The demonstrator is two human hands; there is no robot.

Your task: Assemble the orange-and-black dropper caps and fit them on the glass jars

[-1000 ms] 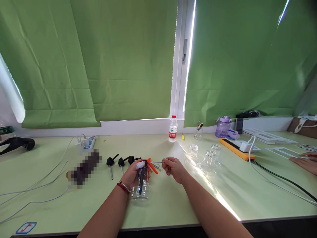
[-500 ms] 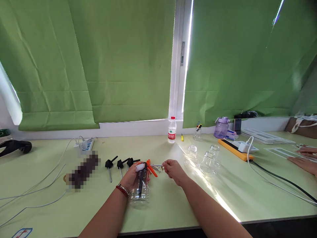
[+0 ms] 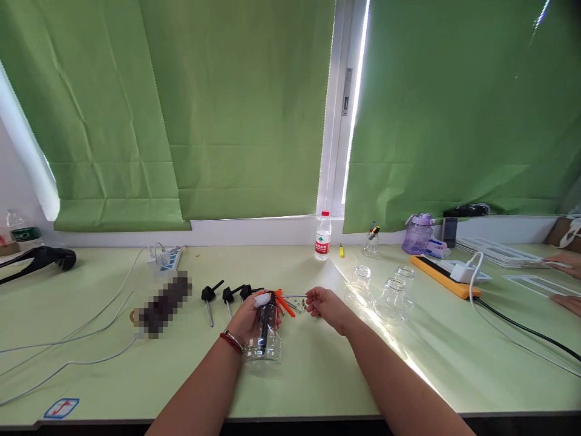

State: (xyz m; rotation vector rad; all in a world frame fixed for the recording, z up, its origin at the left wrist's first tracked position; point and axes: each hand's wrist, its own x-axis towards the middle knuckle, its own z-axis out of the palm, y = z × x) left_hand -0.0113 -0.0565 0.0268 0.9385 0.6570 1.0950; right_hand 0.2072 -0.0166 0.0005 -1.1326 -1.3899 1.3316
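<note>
In the head view, my left hand (image 3: 246,316) is wrapped round the top of a clear jar (image 3: 271,350), a black tube (image 3: 263,333) standing inside it. My right hand (image 3: 327,309) pinches the end of a thin metal rod (image 3: 296,296), which runs level toward the jar's top. Where the rod meets the jar is hidden by my left fingers. Orange plastic pieces (image 3: 285,303) lie just right of the jar, by small screws and brass bits (image 3: 297,304). Several black knobbed parts with metal rods (image 3: 208,294) lie left of my left hand.
Several clear jars (image 3: 394,297) stand right of my right hand. Behind are a red-capped water bottle (image 3: 323,237), a yellow cutter (image 3: 342,250) and a purple jug (image 3: 417,235). An orange power strip (image 3: 445,277) trails cables. Another person's hands (image 3: 565,263) are at far right.
The whole view has shifted, so things sit slightly further right. My hands keep the same holds on the jar and the rod. The other person's hand has lifted the edge of a white frame.
</note>
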